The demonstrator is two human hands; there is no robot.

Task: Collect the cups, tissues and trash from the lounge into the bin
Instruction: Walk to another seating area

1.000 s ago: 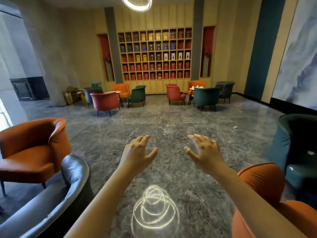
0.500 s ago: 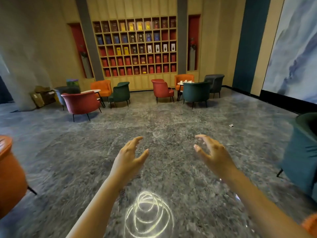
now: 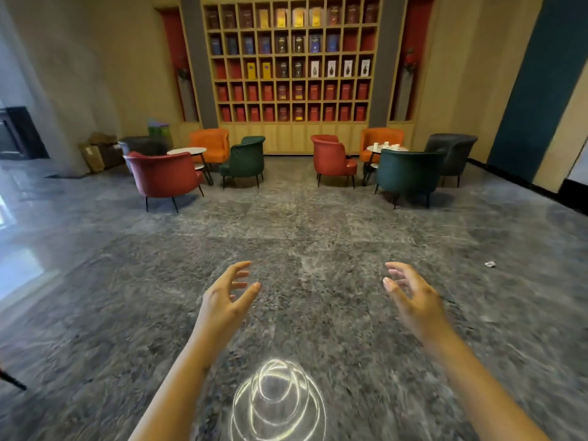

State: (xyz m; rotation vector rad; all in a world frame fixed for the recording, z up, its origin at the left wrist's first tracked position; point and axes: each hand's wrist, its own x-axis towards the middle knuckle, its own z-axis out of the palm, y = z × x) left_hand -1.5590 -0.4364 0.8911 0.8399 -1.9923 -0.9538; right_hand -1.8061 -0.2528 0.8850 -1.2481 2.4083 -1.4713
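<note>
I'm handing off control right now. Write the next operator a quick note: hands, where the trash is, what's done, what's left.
Hands: left hand and right hand are both open and hold nothing, stretched out over the floor.
Things: a crumpled white scrap lies on the floor, off to the right. White cups stand on the far round table among the chairs. No bin is in view.
Done: nothing in hand yet.
Left: pick up the scrap, fetch the cups, find the bin.

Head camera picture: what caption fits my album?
Empty left hand and right hand held out; cups wait on a far table.
</note>
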